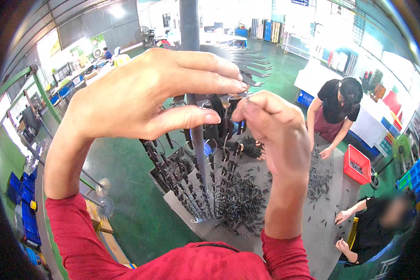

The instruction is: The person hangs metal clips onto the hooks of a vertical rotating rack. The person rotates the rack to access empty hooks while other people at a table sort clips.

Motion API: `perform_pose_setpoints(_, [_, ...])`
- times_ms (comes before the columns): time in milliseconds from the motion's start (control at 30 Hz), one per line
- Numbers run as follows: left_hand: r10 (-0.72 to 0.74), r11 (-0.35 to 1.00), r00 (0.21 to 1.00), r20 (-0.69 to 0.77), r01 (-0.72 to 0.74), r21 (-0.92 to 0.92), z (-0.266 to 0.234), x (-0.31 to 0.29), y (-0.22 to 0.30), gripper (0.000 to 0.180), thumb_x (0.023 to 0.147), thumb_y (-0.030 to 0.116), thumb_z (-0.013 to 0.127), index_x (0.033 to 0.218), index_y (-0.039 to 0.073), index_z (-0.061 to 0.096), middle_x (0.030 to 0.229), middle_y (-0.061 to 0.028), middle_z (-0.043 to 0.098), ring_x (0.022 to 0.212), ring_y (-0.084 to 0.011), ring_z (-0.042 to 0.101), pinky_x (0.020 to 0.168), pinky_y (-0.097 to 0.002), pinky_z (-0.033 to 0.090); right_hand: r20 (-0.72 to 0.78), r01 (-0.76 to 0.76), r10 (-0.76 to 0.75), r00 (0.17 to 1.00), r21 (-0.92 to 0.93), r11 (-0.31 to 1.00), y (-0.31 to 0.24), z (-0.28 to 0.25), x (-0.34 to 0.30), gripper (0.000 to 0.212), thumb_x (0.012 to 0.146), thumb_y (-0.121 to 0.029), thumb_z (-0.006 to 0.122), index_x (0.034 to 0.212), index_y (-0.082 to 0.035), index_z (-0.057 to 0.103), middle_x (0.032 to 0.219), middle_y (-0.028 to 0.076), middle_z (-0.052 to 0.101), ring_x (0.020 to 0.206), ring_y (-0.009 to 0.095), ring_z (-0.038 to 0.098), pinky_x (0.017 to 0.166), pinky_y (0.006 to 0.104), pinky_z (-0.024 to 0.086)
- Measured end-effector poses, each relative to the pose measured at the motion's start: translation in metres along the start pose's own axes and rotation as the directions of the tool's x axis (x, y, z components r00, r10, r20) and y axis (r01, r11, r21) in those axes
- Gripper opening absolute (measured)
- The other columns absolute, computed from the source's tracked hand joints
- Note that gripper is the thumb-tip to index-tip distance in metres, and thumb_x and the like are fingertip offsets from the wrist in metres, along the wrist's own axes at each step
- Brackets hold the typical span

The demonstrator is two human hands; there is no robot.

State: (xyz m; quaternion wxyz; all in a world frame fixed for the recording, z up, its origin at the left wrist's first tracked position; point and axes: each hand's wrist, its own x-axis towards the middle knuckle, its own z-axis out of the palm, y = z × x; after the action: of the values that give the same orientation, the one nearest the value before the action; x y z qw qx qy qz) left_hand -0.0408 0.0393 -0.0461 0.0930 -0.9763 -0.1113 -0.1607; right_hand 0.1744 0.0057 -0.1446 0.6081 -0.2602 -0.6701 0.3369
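A grey upright pole (189,25) carries a toothed metal disc (247,59) with forked tips around its rim. Strings of small black curved parts (210,175) hang below it on thin hooks. My left hand (149,88) reaches across the pole just under the disc, fingers stretched out and thumb apart, its fingertips close to the rim. Beside those fingertips, my right hand (275,126) is closed in a pinch at the top of a hanging string. What lies between its thumb and finger is too small to make out.
A grey table (284,224) below bears a heap of black parts (242,200) and a looser pile (318,182). A red bin (357,164) stands at its right edge. Two people work on the right; another person's gloved hand (254,150) shows behind the strings.
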Motion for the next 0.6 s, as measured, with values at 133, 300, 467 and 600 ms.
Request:
perform_pose_setpoints(133, [0.0, 1.0, 1.0, -0.019, 0.001, 0.03, 0.001, 0.0, 0.0, 0.049, 0.086, 0.03, 0.063, 0.129, 0.005, 0.058, 0.129, -0.0168, 0.058, 0.118, -0.0359, 0.057, 0.1, -0.0424, 0.045, -0.001, -0.077, 0.081, 0.997, 0.315, 0.946, 0.008, -0.02, -0.002, 0.019, 0.091, -0.015, 0.058, 0.082, 0.0, 0.066, 0.071, -0.002, 0.057, 0.052, 0.001, 0.03, 0.049, 0.0199, 0.022])
perform_pose_setpoints(300, [-0.091, 0.995, 0.996, 0.016, 0.09, 0.051, -0.001, 0.0, 0.0, 0.054, 0.084, 0.03, 0.066, 0.131, 0.005, 0.056, 0.135, -0.0185, 0.051, 0.125, -0.0367, 0.05, 0.102, -0.0433, 0.041, -0.236, -0.143, 0.102, 0.967, -0.167, 0.975, 0.012, -0.057, -0.012, 0.021, 0.092, -0.017, 0.06, 0.085, 0.0, 0.069, 0.077, 0.001, 0.065, 0.055, 0.006, 0.046, 0.054, 0.0212, 0.035])
perform_pose_setpoints(467, [-0.092, 0.993, 0.994, 0.063, 0.087, 0.081, -0.005, 0.001, -0.001, 0.065, 0.08, 0.036, 0.071, 0.134, 0.005, 0.053, 0.14, -0.021, 0.044, 0.131, -0.0374, 0.044, 0.105, -0.0451, 0.038, -0.509, -0.516, 0.084, 0.856, -0.837, 0.183, 0.01, -0.059, -0.007, 0.018, 0.088, -0.018, 0.065, 0.086, -0.002, 0.072, 0.076, 0.005, 0.07, 0.072, 0.009, 0.064, 0.068, 0.0267, 0.049])
perform_pose_setpoints(600, [-0.014, 1.0, 0.999, 0.041, 0.014, -0.005, -0.008, 0.008, -0.008, 0.071, 0.076, 0.039, 0.076, 0.134, 0.006, 0.053, 0.14, -0.019, 0.046, 0.131, -0.0374, 0.044, 0.106, -0.0454, 0.037, -0.372, -0.094, -0.11, 0.922, -0.491, 0.866, 0.011, -0.017, -0.004, 0.012, 0.089, -0.012, 0.066, 0.094, -0.002, 0.07, 0.074, 0.003, 0.069, 0.073, 0.008, 0.064, 0.062, 0.0225, 0.048])
